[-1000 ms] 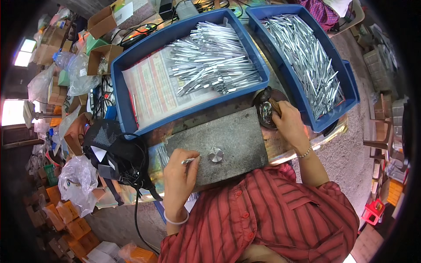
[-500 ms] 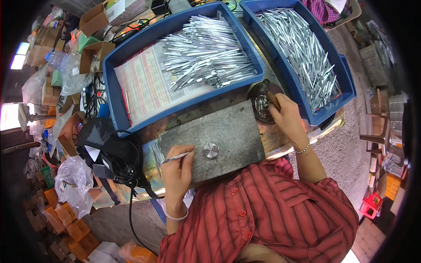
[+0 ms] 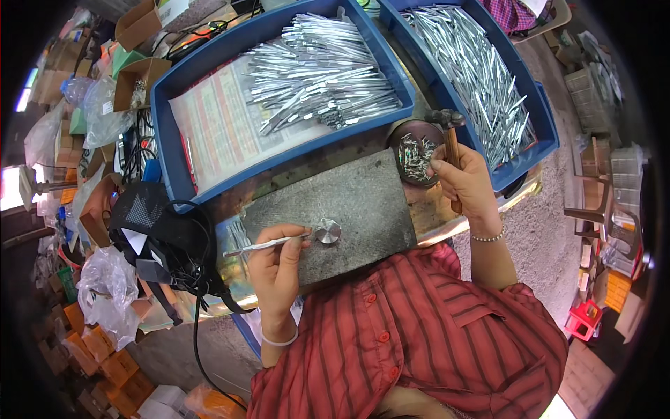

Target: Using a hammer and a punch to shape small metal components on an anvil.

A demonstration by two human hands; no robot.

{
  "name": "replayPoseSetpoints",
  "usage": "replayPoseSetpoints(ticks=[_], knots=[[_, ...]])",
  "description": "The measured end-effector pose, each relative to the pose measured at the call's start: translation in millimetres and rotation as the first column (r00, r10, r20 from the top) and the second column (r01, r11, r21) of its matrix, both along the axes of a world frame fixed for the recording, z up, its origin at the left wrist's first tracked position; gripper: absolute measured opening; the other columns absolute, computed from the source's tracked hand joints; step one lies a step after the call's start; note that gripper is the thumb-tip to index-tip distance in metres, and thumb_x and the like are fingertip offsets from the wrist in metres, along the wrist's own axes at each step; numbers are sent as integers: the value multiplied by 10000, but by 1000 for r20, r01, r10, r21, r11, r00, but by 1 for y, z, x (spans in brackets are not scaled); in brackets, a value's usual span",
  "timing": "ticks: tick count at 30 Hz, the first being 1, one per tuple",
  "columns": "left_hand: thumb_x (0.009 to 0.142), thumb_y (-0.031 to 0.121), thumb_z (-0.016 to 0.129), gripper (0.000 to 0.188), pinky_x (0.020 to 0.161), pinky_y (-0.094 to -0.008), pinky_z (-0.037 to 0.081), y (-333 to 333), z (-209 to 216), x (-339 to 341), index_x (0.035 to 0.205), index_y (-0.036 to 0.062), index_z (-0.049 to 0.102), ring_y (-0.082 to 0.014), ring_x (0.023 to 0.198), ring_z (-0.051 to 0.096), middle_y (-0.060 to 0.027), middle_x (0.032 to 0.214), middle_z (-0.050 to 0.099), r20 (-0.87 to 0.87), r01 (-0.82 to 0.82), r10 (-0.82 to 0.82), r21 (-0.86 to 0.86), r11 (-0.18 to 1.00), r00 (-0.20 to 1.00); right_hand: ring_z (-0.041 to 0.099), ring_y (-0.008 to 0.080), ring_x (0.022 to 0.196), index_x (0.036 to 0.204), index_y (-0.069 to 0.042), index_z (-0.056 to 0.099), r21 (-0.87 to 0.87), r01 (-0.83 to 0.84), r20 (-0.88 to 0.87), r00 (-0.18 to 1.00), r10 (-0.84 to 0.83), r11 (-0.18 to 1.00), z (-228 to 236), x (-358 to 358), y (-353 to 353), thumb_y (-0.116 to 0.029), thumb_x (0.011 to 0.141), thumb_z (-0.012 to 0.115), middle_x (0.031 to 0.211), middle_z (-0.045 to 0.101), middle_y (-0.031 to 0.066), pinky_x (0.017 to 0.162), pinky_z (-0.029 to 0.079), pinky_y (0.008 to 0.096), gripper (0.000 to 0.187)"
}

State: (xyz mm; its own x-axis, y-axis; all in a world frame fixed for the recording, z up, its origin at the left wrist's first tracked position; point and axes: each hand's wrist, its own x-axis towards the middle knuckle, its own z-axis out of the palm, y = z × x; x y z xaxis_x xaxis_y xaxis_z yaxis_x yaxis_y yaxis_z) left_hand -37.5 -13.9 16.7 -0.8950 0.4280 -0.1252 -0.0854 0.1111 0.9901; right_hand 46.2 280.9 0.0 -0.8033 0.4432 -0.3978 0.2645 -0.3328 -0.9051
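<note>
- Head view: since the earlier frames, the hammer (image 3: 444, 118) has risen clear of the round dish (image 3: 415, 128), baring the small metal pins (image 3: 413, 155) inside; the rod (image 3: 262, 246) has swung out to lie across the left hand (image 3: 275, 264), so both are now in hand together.
- Left fingers: closed in a pinch on the rod, its tip just beside the metal disc (image 3: 328, 232) on the dark block (image 3: 356, 192); contact cannot be told.
- Right hand (image 3: 466, 183): fingers wrapped around the hammer's handle, thumb and forefinger near the pins; whether they pinch one cannot be told.
</note>
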Motion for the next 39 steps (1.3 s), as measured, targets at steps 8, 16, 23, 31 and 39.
replayPoseSetpoints(ticks=[8, 16, 23, 31, 39], knots=[[897, 128, 526, 164, 713, -241, 456, 15, 5, 5, 967, -19, 542, -144, 768, 574, -132, 909, 608, 206, -28, -26, 256, 966, 978, 361, 16, 389, 868, -13, 518, -203, -163, -46, 987, 156, 966, 35, -15, -46, -16, 799, 595, 773, 604, 108, 344, 268, 153, 103], [906, 131, 509, 173, 709, -253, 474, 24, 3, 7, 984, -23, 524, -167, 780, 593, -144, 934, 602, 323, -2, -171, 472, 882, 931, 468, 42, 473, 839, -19, 535, -235, -464, -34, 882, 470, 854, 42, -36, -83, -35, 764, 652, 769, 601, 78, 412, 355, 161, 140], [902, 137, 517, 177, 689, -252, 468, 16, -5, 9, 982, -21, 525, -168, 747, 584, -139, 889, 610, 293, -19, -141, 484, 875, 946, 578, 97, 736, 890, -2, 570, 65, -577, -122, 805, 581, 814, 39, -42, -98, -40, 751, 678, 784, 610, 44, 667, 445, 204, 180], [880, 174, 562, 191, 656, -250, 432, 16, -12, 13, 988, 17, 546, -126, 747, 525, -71, 880, 584, 614, -307, -264, 666, 680, 744, 388, 21, 395, 909, -9, 533, -287, -413, -140, 911, 389, 864, 42, -37, -107, -62, 807, 630, 729, 619, 85, 343, 285, 162, 151], [872, 196, 576, 191, 629, -243, 418, 19, -15, 21, 999, 55, 550, -118, 743, 501, -51, 848, 565, 671, -379, -410, 710, 593, 618, 390, 41, 386, 900, -17, 504, -335, -366, -189, 929, 319, 868, 40, -31, -113, -81, 851, 582, 676, 599, 101, 351, 295, 162, 112]])
